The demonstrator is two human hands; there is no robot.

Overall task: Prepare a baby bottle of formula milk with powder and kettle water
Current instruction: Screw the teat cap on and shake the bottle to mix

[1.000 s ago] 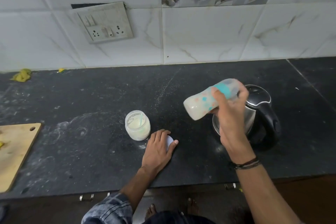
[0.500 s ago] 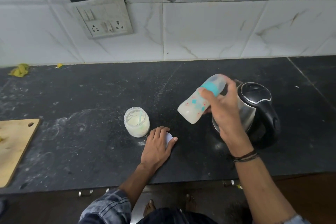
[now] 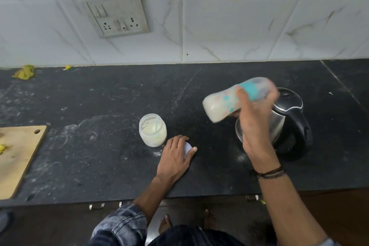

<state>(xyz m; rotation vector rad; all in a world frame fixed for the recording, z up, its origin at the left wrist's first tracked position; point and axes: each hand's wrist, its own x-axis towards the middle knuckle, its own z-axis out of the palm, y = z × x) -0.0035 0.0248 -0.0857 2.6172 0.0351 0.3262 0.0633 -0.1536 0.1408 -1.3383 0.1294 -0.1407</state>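
white bottle (image 3: 219,106) is gripped by the right hand (image 3: 253,126), long axis slanted base-first toward the left hand (image 3: 173,160) (laid flat on a lid (image 3: 188,147)).

One baby bottle (image 3: 220,106), one powder jar (image 3: 153,134), one kettle (image 3: 289,102), one cutting board (image 3: 18,160), two hands (image 3: 174,159) (image 3: 254,124)

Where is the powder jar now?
Head view: the jar stands open on the counter, just beyond and left of the left hand, with the kettle farther right.
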